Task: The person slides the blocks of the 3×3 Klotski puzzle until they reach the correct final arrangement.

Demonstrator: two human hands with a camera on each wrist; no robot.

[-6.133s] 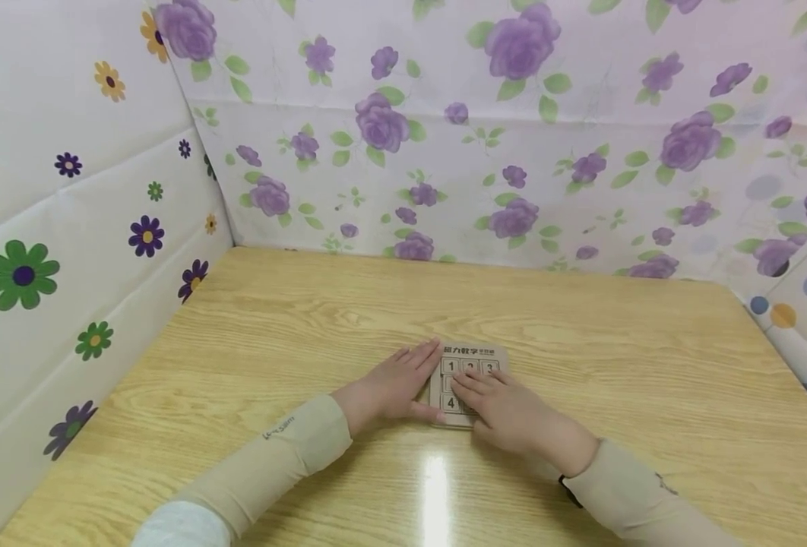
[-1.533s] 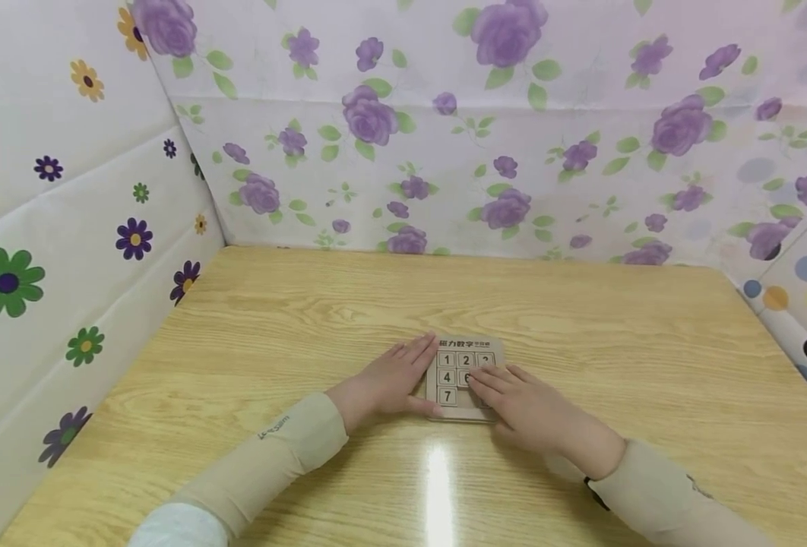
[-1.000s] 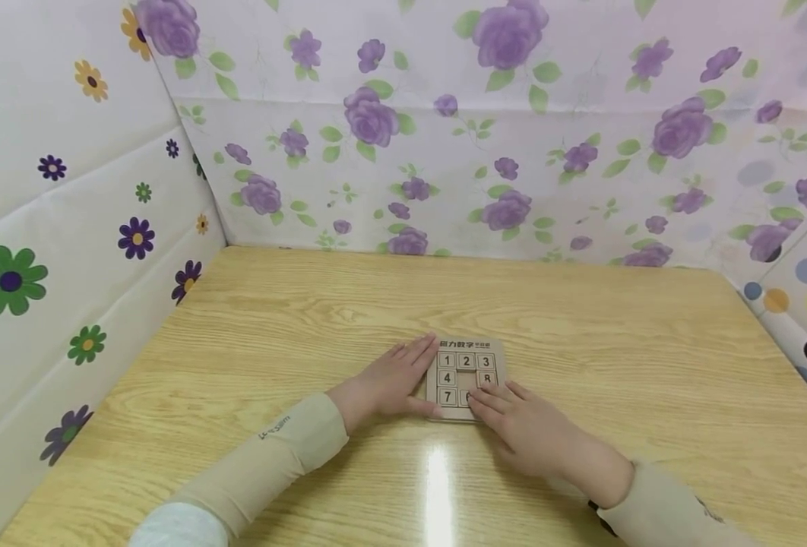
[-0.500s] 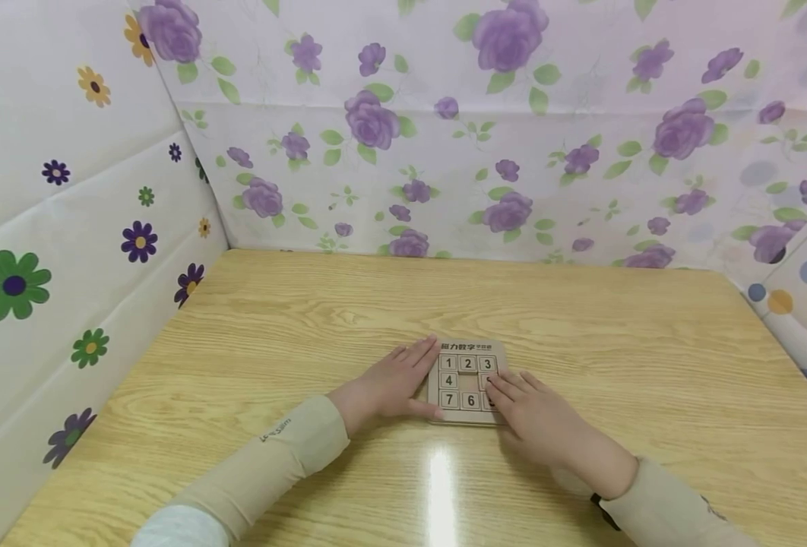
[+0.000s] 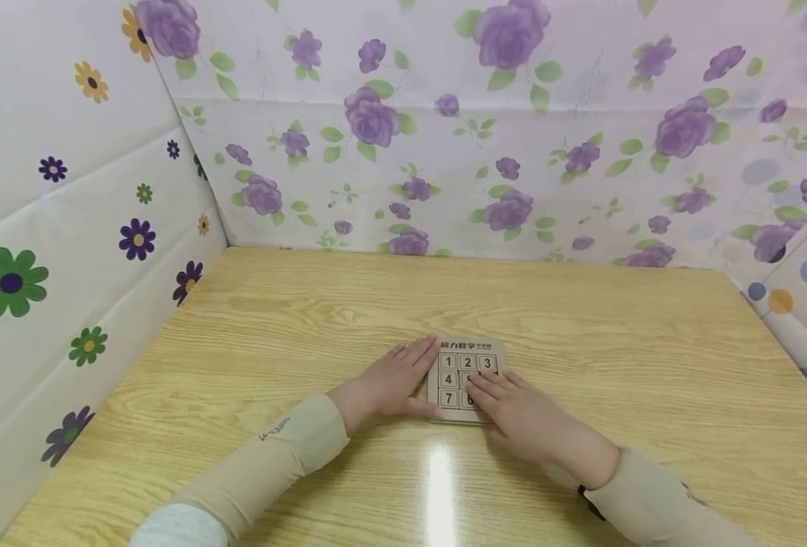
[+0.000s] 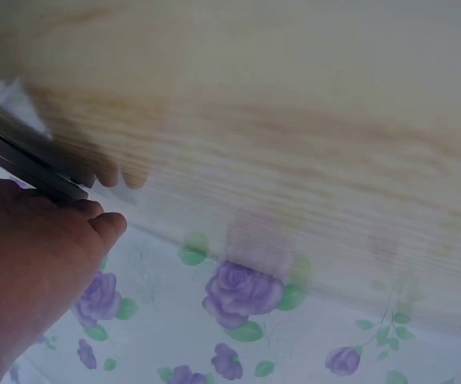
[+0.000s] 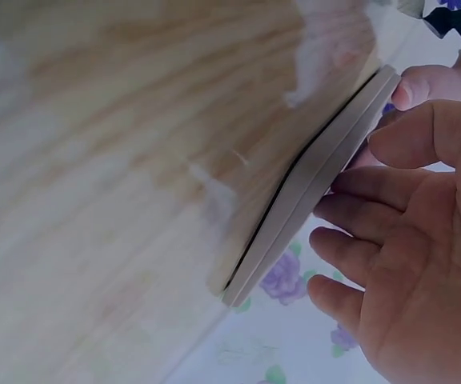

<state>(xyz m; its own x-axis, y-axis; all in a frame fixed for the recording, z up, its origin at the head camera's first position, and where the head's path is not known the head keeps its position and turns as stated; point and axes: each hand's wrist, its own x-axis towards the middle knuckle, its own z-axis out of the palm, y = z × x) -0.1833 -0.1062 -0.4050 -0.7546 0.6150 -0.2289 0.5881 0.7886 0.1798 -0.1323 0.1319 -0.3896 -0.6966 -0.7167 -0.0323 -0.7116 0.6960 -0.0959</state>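
Observation:
A flat beige number slide puzzle (image 5: 465, 416) lies on the wooden table, its long side edge facing the right wrist camera. Tiles 1, 2 and 3 form the top row. Tiles 4 and 7 stand below 1 on the left, and a partly covered 6 (image 5: 468, 398) is at bottom middle. My left hand (image 5: 390, 384) rests flat along the puzzle's left edge, thumb at the lower corner, fingers straight. With extended fingertips, my right hand (image 5: 523, 414) touches the centre tile (image 5: 467, 378), hiding the lower right tiles. In the right wrist view, my right hand's fingers (image 7: 350, 252) are loosely bent.
The wood-grain table (image 5: 308, 304) surrounds the puzzle. A purple-flowered cloth (image 5: 376, 175) hangs behind it, a daisy-patterned one (image 5: 55, 251) at the left and a dotted one (image 5: 803, 304) at the right. Beige sleeves (image 5: 273, 456) cover both forearms.
Since half a second ago, my right hand has slid left, and the middle gap now holds the tile from its right. Over six seconds, 4 moved up and 7 appeared below it. The left hand stays.

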